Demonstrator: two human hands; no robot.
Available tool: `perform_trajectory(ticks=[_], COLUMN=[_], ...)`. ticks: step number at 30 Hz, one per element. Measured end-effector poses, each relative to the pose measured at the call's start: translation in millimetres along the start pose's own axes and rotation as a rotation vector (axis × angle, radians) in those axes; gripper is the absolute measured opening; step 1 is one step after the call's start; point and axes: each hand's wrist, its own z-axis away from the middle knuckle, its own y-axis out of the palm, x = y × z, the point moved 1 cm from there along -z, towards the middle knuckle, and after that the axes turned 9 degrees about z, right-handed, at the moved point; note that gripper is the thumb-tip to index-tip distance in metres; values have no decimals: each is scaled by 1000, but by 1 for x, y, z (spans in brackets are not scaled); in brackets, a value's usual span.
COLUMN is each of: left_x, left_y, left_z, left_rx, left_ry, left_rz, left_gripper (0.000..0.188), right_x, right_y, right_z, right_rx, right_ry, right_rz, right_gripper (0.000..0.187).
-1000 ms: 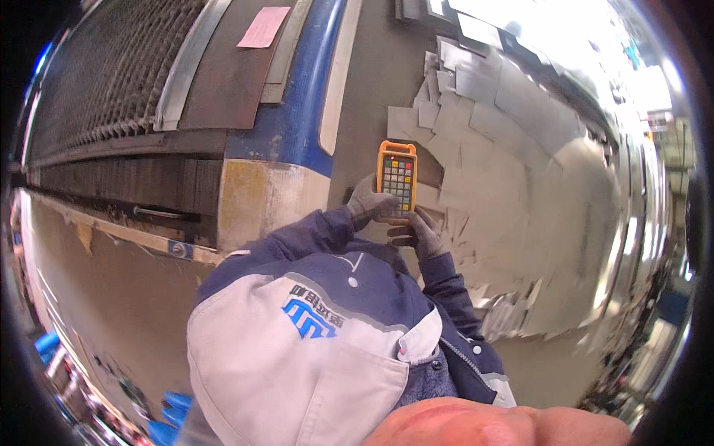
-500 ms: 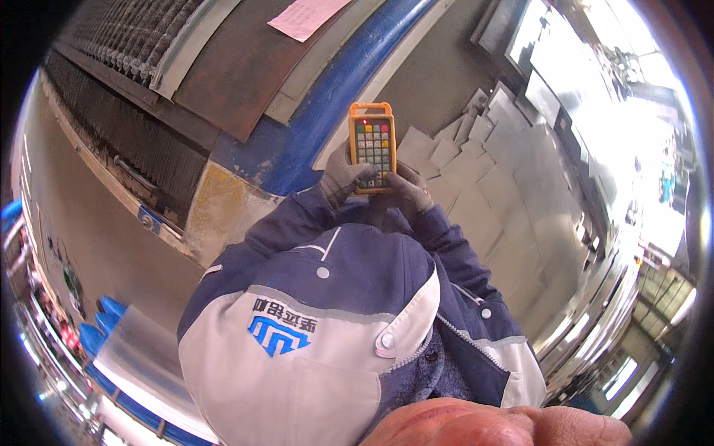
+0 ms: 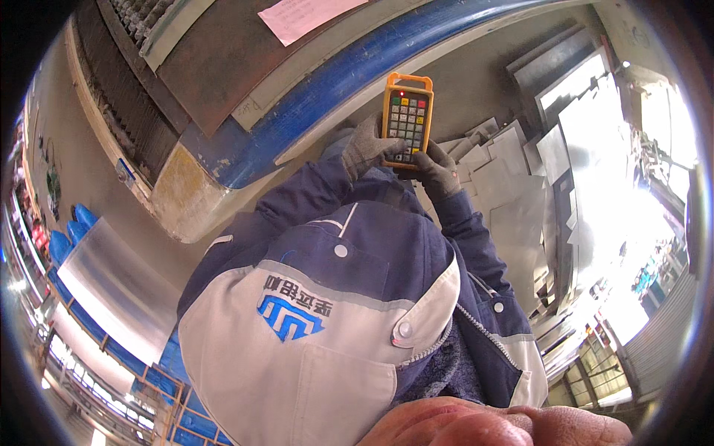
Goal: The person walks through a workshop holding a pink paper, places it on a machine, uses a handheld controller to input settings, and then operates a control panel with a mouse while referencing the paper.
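Note:
A handheld remote control (image 3: 407,123) with an orange case and a carrying loop on top is held in front of my chest. Rows of grey keys cover its face, with a few green, yellow and red ones, and a small red light glows near its top. My left hand (image 3: 366,147), in a grey glove, wraps round the lower left side, its thumb over the keys. On the lower right side, my gloved right hand (image 3: 437,167) grips the case, thumb near the bottom keys. The fingers behind the case are hidden.
Ahead runs a machine's blue edge (image 3: 312,104), with a pink paper sheet (image 3: 305,16) on the brown plate (image 3: 216,63) beyond it. Many flat metal sheets (image 3: 506,186) lie stacked to my right. A slatted bed (image 3: 111,97) is at the far left.
My view has turned, so the machine edge and metal sheets sit at a different angle. The remote appears farther up and right, still in both hands.

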Motion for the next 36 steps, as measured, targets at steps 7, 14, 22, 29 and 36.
perform_trajectory(ticks=[7,14,22,29,36], left_x=[-19,-36,-87,-89,-79], left_y=[2,-35,-69,-81,-87], left_z=[-40,-81,-115,-153,-154], left_rx=[-32,-290,-477,-446,-399], left_ry=[-7,248,375,267,306], left_rz=[29,-549,-1797,-1857,-1881], left_gripper=[56,59,74,78,82], right_x=[27,60,79,86,90], right_y=[-12,-28,-21,-11,-2], right_z=[-38,-74,-93,-106,-108], right_rx=[-61,-57,-62,-47,-69], right_ry=[30,24,82,84,118], right_rz=[28,26,52,59,14], right_gripper=[66,61,65,64,62])
